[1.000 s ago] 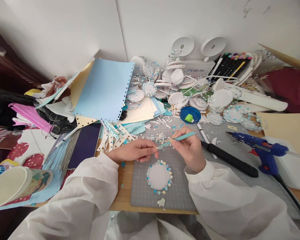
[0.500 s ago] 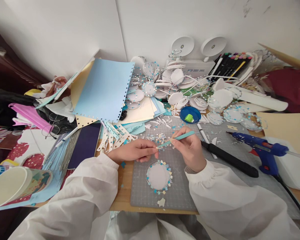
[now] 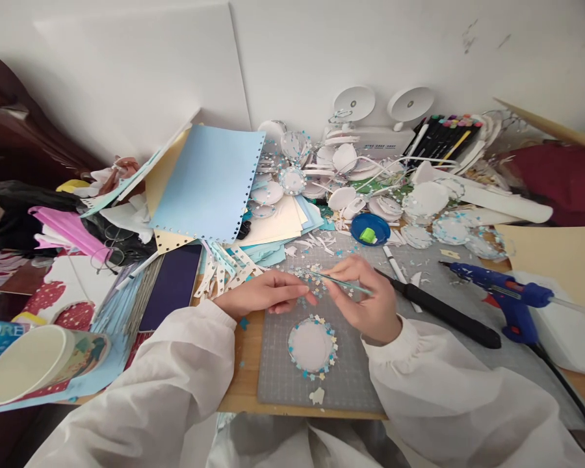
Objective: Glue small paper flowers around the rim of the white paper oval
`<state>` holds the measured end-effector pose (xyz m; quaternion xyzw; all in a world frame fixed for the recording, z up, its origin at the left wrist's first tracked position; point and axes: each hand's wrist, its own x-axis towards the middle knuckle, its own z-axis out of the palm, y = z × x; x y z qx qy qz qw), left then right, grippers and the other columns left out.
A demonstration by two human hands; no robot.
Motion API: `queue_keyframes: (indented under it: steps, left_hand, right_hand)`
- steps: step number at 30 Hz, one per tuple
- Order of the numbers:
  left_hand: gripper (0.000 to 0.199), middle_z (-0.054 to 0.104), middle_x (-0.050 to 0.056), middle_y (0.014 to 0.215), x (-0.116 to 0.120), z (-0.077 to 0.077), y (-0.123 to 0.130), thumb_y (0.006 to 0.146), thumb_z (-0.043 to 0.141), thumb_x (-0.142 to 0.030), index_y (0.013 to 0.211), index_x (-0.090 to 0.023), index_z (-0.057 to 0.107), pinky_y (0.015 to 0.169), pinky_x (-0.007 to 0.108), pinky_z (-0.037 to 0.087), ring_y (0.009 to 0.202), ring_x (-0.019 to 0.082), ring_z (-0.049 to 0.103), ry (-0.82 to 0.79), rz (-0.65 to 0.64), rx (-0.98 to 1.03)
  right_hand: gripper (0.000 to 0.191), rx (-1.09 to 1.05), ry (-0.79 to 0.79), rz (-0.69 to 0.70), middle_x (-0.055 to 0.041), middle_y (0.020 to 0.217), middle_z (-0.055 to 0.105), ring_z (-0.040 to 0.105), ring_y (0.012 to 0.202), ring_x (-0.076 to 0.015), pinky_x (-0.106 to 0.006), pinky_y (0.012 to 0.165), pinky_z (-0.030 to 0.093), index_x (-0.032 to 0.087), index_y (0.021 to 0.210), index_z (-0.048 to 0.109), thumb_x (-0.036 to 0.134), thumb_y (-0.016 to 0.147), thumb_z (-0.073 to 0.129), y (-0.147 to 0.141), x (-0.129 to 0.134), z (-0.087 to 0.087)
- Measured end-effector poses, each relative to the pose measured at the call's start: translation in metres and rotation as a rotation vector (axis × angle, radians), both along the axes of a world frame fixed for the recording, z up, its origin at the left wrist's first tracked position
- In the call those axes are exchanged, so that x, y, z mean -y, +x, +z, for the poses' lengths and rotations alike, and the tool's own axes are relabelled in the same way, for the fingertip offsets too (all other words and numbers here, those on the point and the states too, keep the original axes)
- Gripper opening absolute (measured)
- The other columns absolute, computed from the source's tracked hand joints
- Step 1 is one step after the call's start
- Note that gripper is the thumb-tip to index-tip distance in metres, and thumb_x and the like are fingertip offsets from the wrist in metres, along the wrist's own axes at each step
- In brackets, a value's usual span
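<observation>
My right hand (image 3: 363,296) pinches a pair of slim teal tweezers (image 3: 347,283) whose tips point left, over a scatter of small paper stars (image 3: 308,275). Close by on the left, my left hand (image 3: 273,294) has its fingers curled, thumb near the index finger; what they hold, if anything, is too small to make out. Below both hands, a white round disc (image 3: 312,346) ringed with blue, white and cream stars lies flat on the grey cutting mat (image 3: 351,383). A small pale paper cut-out (image 3: 316,396) sits near the mat's front edge.
A blue glue gun (image 3: 507,286) and a black tool (image 3: 451,315) lie to the right. A blue dish (image 3: 370,229) holds something green. Behind are piled star-ringed discs (image 3: 426,198) and light blue paper (image 3: 209,182); a paper cup (image 3: 29,364) lies at left.
The tweezers have turned in my right hand, and their tips have come away from my left fingertips toward the loose stars. My left hand keeps nearly the same pose. The view has tilted slightly.
</observation>
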<state>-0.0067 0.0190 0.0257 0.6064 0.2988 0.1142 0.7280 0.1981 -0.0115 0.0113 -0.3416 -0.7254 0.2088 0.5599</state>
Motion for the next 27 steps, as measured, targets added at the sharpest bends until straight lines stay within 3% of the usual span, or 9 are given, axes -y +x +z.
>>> queue_keyframes:
  steps: [3,7,14,18,23,27]
  left_hand:
    - [0.043,0.038,-0.006,0.047,0.002,-0.002,0.001,0.091,0.047,-0.049,0.082,-0.010,0.063,0.046,0.022,0.023,0.043,0.007,0.029,0.012,0.058,0.074]
    - [0.047,0.035,-0.006,0.046,0.004,-0.005,0.003,0.089,0.051,-0.049,0.058,-0.015,0.043,0.048,0.023,0.018,0.045,0.006,0.024,0.032,0.113,0.121]
    - [0.049,0.030,-0.007,0.046,0.006,-0.009,0.007,0.090,0.052,-0.046,0.054,-0.017,0.033,0.048,0.025,0.015,0.045,0.006,0.020,-0.053,0.239,0.190]
    - [0.049,0.025,-0.009,0.046,0.008,-0.010,0.010,0.085,0.059,-0.041,0.054,-0.017,0.031,0.047,0.025,0.013,0.044,0.004,0.015,-0.116,0.310,0.224]
    - [0.035,0.024,-0.010,0.043,0.007,-0.010,0.011,0.084,0.057,-0.038,0.060,-0.013,0.051,0.045,0.024,0.010,0.042,0.004,0.013,-0.093,0.411,0.215]
    - [0.032,0.022,-0.010,0.041,0.005,-0.010,0.009,0.082,0.055,-0.035,0.061,-0.010,0.058,0.046,0.023,0.009,0.040,0.004,0.012,-0.064,0.467,0.186]
  right_hand:
    - [0.018,0.178,0.144,0.043,-0.0043,0.081,0.067,0.060,0.073,-0.0180,-0.036,0.069,0.045,0.023,0.083,0.057,0.006,0.077,0.062,-0.005,0.000,0.003]
    - [0.019,0.364,0.300,0.045,-0.0039,0.076,0.067,0.055,0.068,-0.0166,-0.034,0.064,0.041,0.021,0.079,0.056,0.003,0.076,0.062,-0.010,-0.001,0.003]
    - [0.023,0.500,0.402,0.013,-0.0031,0.081,0.067,0.054,0.071,-0.0177,-0.035,0.064,0.040,0.024,0.087,0.060,0.003,0.079,0.056,-0.010,0.000,0.001]
    - [0.025,0.540,0.384,0.026,-0.0029,0.085,0.068,0.056,0.072,-0.0175,-0.036,0.067,0.043,0.026,0.088,0.061,0.004,0.082,0.051,-0.014,0.003,0.006]
    - [0.026,0.573,0.312,0.027,-0.0028,0.086,0.067,0.058,0.079,-0.0178,-0.039,0.075,0.045,0.024,0.091,0.060,0.002,0.079,0.051,-0.007,0.019,0.019]
    - [0.029,0.482,0.301,-0.141,-0.0046,0.086,0.066,0.058,0.076,-0.0194,-0.042,0.073,0.046,0.024,0.091,0.059,0.002,0.072,0.055,0.024,0.051,0.024]
